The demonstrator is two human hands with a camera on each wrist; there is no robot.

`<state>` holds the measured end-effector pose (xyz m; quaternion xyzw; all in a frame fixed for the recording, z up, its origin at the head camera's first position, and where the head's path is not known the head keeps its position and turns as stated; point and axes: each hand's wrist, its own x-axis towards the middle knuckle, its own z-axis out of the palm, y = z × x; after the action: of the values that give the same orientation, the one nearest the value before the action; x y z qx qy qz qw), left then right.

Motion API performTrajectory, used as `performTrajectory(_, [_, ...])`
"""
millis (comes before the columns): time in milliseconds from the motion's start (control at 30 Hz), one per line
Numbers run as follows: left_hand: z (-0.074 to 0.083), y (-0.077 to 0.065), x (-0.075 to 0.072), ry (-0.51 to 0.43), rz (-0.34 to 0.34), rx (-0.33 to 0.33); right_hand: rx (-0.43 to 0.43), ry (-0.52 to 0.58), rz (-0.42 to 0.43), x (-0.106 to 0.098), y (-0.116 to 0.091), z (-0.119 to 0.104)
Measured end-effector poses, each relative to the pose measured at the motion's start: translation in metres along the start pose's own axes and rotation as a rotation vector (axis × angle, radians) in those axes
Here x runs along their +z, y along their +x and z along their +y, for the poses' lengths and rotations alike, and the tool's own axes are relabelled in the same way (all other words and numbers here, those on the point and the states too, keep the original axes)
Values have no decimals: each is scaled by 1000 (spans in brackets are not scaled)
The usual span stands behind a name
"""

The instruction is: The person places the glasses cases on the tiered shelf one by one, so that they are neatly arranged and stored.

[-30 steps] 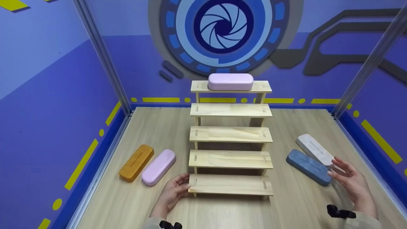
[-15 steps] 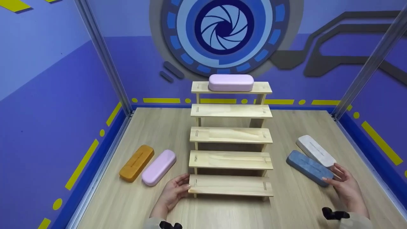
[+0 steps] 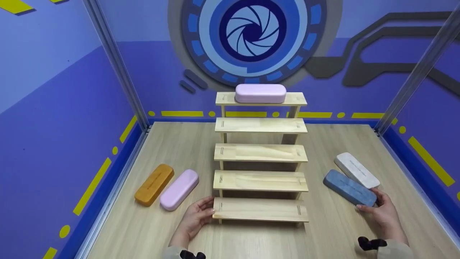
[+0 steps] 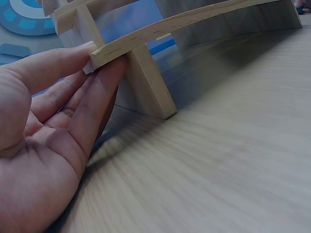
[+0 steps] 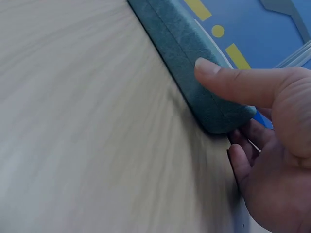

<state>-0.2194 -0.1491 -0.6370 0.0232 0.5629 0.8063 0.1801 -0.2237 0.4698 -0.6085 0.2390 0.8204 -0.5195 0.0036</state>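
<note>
My left hand (image 3: pixel 196 217) pinches the left end of the lowest step of a wooden stepped display rack (image 3: pixel 260 209); the left wrist view shows thumb above the board (image 4: pixel 146 39) and fingers under it. At the right, my right hand (image 3: pixel 386 216) is curled round the near end of a blue glasses case (image 3: pixel 348 187) lying on the table. In the right wrist view the thumb (image 5: pixel 233 82) lies along the near side of this case (image 5: pixel 180 53), fingers partly hidden at its far end. A white glasses case (image 3: pixel 355 169) lies against the blue one.
One pink glasses case (image 3: pixel 260 93) sits on the top step. Left of the rack, an orange glasses case (image 3: pixel 154 185) and another pink case (image 3: pixel 179 190) lie on the wooden table (image 3: pixel 258 244). Printed blue panels (image 3: pixel 107 93) wall in the sides and back.
The right hand has moved left and down around the blue case's near end, its thumb shifting to the near side. The left hand has stayed at the rack.
</note>
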Motion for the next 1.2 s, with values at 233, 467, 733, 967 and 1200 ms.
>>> performTrajectory(233, [-1,0,0,5,0,4,-51,-82,11,2,-1,3])
performTrajectory(467, [-2,0,0,3,2,9,-7,-14,47,2,-4,0])
performTrajectory(733, [-3,0,-1,3,5,13,80,219,74,3,-9,-10])
performTrajectory(967, [-2,-1,0,-6,-2,12,72,358,62,2,-10,-14])
performTrajectory(1200, [-1,-1,-1,6,-9,2,65,293,106,-3,-13,-18])
